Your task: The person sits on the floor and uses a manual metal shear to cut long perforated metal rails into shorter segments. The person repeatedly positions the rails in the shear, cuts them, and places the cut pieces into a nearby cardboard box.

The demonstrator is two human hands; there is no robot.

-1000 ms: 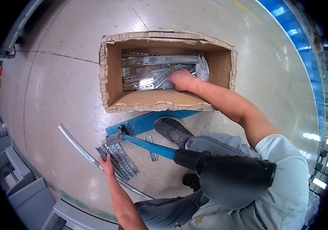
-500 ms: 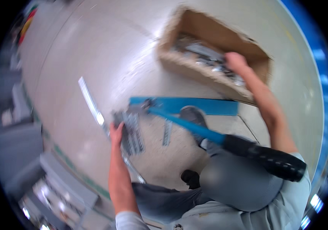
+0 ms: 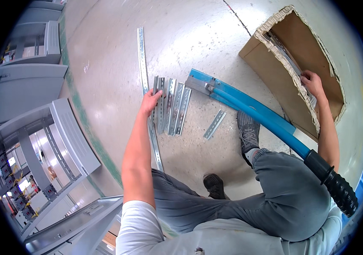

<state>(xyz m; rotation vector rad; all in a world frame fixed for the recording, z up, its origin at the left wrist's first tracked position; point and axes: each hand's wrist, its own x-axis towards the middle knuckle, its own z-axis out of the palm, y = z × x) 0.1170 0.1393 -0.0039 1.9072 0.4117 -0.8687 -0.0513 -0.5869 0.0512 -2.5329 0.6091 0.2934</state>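
Note:
My left hand (image 3: 151, 103) is closed around the left end of a row of short slotted DIN rails (image 3: 172, 108) on the floor, thumb and fingers pinching a rail (image 3: 161, 112). Beneath that wrist runs a long DIN rail (image 3: 142, 59), reaching from the far floor back toward my leg. My right hand (image 3: 313, 84) is inside a cardboard box (image 3: 270, 78), its fingers curled by long metal strips (image 3: 289, 59); what they grip is hidden. A lone short rail (image 3: 214, 124) lies between the row and my shoe.
A blue lever cutter (image 3: 249, 108) lies on the floor, its long handle (image 3: 266, 121) slanting over my leg to a black grip (image 3: 336, 191). Grey metal cabinets (image 3: 73, 134) with wired parts stand along the left, past a green floor line (image 3: 77, 102).
My view has swung to the right and become sharp, so the cabinets show more. Both hands stay at the same places, left at the rail row and right in the box.

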